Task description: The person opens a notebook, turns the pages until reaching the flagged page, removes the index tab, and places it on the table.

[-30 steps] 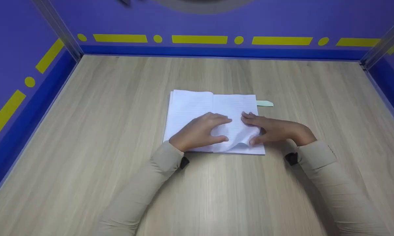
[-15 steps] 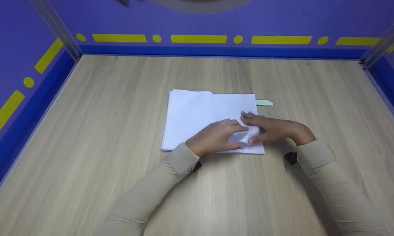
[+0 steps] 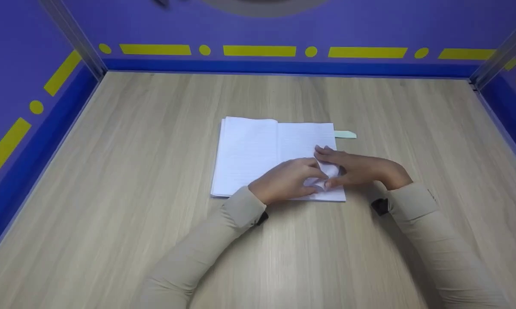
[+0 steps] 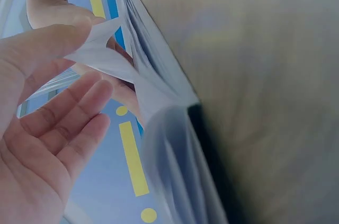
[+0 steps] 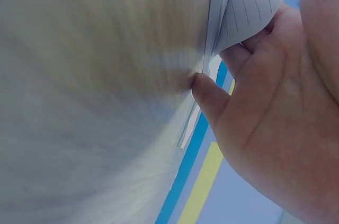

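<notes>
An open lined notebook (image 3: 249, 154) lies on the table. My left hand (image 3: 288, 180) reaches across its right page, and in the left wrist view its thumb and index finger pinch the edge of a raised page (image 4: 108, 57). The other fingers of that hand are bent loosely below. My right hand (image 3: 359, 169) rests at the notebook's right edge with its fingers extended over the paper and its thumb close to the left fingertips. In the right wrist view the curled page (image 5: 251, 9) hides part of the right fingers.
A pale green strip (image 3: 345, 134) sticks out from the notebook's right side. The wood-grain table (image 3: 155, 150) is bordered by blue panels (image 3: 262, 32) with yellow marks at the back and sides.
My left hand has moved right across the notebook to the page's lower right part, and its thumb and index finger have drawn together. The right hand has stayed nearly still.
</notes>
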Demonstrator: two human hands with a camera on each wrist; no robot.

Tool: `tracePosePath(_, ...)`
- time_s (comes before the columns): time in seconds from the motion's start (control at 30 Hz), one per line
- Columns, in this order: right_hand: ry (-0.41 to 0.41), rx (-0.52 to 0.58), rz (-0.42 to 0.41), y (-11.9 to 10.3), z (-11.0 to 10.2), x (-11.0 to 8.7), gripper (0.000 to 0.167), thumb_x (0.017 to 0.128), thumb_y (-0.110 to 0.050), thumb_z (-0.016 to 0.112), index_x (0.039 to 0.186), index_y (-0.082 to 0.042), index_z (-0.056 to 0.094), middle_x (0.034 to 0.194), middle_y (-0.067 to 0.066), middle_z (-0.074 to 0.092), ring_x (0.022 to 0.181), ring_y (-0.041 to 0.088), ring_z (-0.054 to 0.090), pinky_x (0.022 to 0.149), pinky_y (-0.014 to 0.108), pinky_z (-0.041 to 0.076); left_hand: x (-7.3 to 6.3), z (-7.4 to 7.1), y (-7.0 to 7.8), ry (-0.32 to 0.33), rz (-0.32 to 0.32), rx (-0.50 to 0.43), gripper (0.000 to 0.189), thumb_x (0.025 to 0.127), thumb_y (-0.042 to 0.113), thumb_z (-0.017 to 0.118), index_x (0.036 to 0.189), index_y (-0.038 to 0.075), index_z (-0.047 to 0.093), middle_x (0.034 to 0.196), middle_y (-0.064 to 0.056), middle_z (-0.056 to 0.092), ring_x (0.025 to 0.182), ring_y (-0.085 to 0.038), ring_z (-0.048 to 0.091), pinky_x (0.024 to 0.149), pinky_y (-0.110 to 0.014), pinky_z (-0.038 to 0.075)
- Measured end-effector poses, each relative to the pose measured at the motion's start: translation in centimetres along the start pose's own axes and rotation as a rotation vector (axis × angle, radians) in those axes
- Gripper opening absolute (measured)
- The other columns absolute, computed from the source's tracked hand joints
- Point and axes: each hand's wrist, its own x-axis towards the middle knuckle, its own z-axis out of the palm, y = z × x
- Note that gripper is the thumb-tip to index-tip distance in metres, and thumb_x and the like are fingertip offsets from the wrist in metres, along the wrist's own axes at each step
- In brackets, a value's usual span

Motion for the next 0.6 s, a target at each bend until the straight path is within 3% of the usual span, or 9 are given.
tracePosePath(0.37,0.006,-0.005,0.029,0.13,0.31,0.10,0.094,0.086,-0.049,0.066,0.154,-0.008,0.015,0.163,0.010,0.004,0.150,0.032,-0.001,0.118,0.055,0.012,0.05,-0.09,0.20,-0.008,-0.027,0.007,0.028,0.089,0.009,0.065,0.116,0.011,0.071,0.115,-0.002,0.065,0.110,-0.012,0.061,0.096,-0.021,0.047)
tracePosePath(0.6,0.082,-0.043,0.017,0.11,0.24,-0.11,0.102,0.081,-0.050,0.071,0.154,-0.008,0.013,0.163,0.010,-0.006,0.149,0.035,-0.008,0.118,0.058,0.008,-0.08,-0.20,0.09,0.032,-0.042,-0.025,0.027,0.089,0.006,0.064,0.114,0.010,0.072,0.112,-0.004,0.067,0.107,-0.013,0.063,0.094,-0.019,0.048)
